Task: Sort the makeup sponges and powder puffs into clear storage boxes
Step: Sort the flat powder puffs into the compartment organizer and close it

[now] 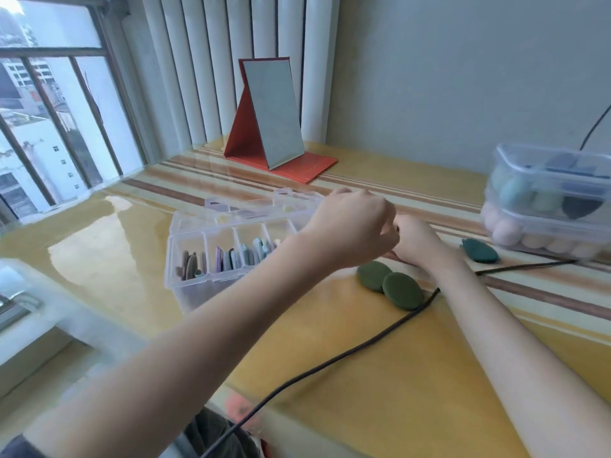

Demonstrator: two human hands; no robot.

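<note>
Nearest, two green powder puffs (390, 284) lie overlapping on the table (363, 375) just below both hands, closer to the right hand (416, 241), whose fingers are hidden, than to the curled left hand (353, 223), the compartment box (211, 256) beyond.

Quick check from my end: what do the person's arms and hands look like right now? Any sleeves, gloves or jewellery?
Both forearms are bare up to the frame's lower edge; no sleeves show. The left hand and right hand wear no gloves, and no watch or bracelet shows on either wrist. Rings cannot be ruled out, since most fingers are hidden. A thin dark cable runs across the table under the arms.
</note>
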